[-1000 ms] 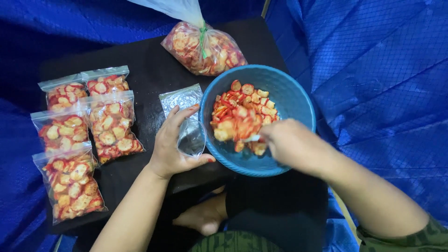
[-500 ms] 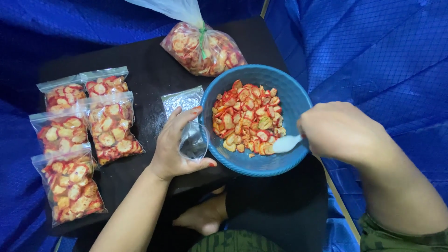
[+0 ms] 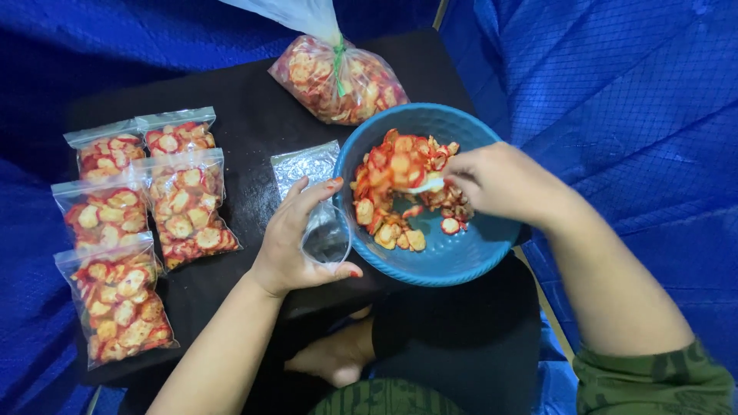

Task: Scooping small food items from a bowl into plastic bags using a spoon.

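- As seen from the head view, the left hand [image 3: 296,242] is held at the centre of the frame, its fingers curled around the mouth of a small clear bag [image 3: 327,234] that is kept open just beside the blue bowl [image 3: 453,261].
- At centre right, the right hand [image 3: 500,183] is closed on a white spoon [image 3: 427,185], which is dipped into the red-edged chips [image 3: 392,196] heaped in the bowl's left half.
- Being thin film, the clear bag is judged light, limp and slippery; it is best pinched at the rim, where thumb and fingers already grip it.
- The chips are judged light, stiff and brittle, so scooping is favoured over squeezing.
- An empty flat bag [image 3: 304,165] lies on the black worktop [image 3: 246,115] just above the left hand.
- Five filled zip bags [image 3: 184,204] are laid at the left of the frame, some overlapping.
- A large tied bag of chips [image 3: 338,77] rests at top centre, touching the bowl's far rim.
- Blue tarpaulin [image 3: 615,92] is seen around the worktop.
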